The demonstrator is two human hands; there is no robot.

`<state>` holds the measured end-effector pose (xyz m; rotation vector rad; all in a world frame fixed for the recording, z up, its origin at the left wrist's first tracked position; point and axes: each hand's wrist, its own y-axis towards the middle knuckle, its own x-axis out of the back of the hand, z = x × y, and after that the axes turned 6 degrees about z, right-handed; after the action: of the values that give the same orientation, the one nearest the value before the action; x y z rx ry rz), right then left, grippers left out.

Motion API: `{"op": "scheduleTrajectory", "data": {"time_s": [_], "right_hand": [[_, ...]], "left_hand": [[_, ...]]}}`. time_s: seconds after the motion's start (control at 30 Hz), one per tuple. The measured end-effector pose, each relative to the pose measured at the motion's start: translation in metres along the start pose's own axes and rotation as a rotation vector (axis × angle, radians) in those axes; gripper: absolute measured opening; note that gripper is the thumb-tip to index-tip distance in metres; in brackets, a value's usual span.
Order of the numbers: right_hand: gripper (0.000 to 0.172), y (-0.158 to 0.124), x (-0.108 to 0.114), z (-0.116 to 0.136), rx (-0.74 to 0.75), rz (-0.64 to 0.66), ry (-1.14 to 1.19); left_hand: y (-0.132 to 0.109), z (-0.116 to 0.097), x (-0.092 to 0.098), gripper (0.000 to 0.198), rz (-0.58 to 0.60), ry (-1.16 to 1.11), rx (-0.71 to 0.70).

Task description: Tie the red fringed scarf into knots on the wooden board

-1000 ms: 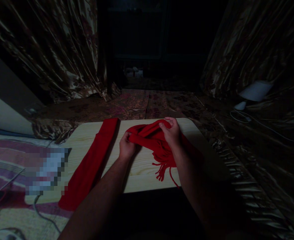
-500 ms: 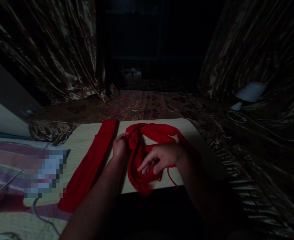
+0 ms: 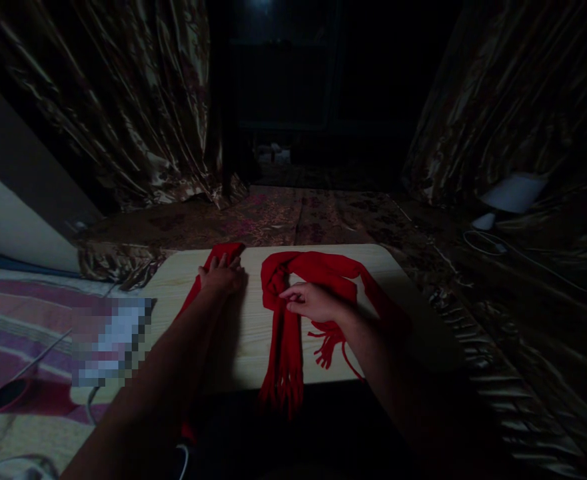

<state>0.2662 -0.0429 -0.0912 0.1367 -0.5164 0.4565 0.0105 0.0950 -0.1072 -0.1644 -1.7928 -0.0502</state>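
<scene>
The table's [image 3: 248, 333] far edge runs just beyond the left hand's [image 3: 220, 275] spread fingers, which press flat on a folded red cloth [image 3: 190, 303]. Pale wood lies between both hands. The right hand's [image 3: 316, 302] fingers curl at the looped red scarf [image 3: 310, 265]; whether they pinch it, I cannot tell. Fringe drops nearer than those fingers, past the near edge. Well left of the left fingers, a cup's [image 3: 48, 398] inside is too dark to read. The left forearm hides part of the cloth.

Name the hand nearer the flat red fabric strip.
Left. The left hand lies on the strip near its far end; the right hand is right of it, at the fringed red fabric scarf.
</scene>
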Motion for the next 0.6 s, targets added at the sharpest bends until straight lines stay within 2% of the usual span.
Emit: {"op": "scheduleTrajectory", "data": {"time_s": [0.1, 0.37, 0.6], "right_hand": [[0.033, 0.000, -0.001, -0.001, 0.020, 0.027, -0.051], [0.037, -0.001, -0.004, 0.006, 0.072, 0.041, -0.213], [0.042, -0.002, -0.006, 0.009, 0.133, 0.095, -0.270]], "left_hand": [[0.006, 0.021, -0.004, 0.063, -0.018, 0.018, 0.068], [0.019, 0.040, -0.001, 0.070, -0.087, 0.007, 0.196], [0.023, 0.056, 0.001, 0.071, -0.039, 0.092, 0.107]]}}
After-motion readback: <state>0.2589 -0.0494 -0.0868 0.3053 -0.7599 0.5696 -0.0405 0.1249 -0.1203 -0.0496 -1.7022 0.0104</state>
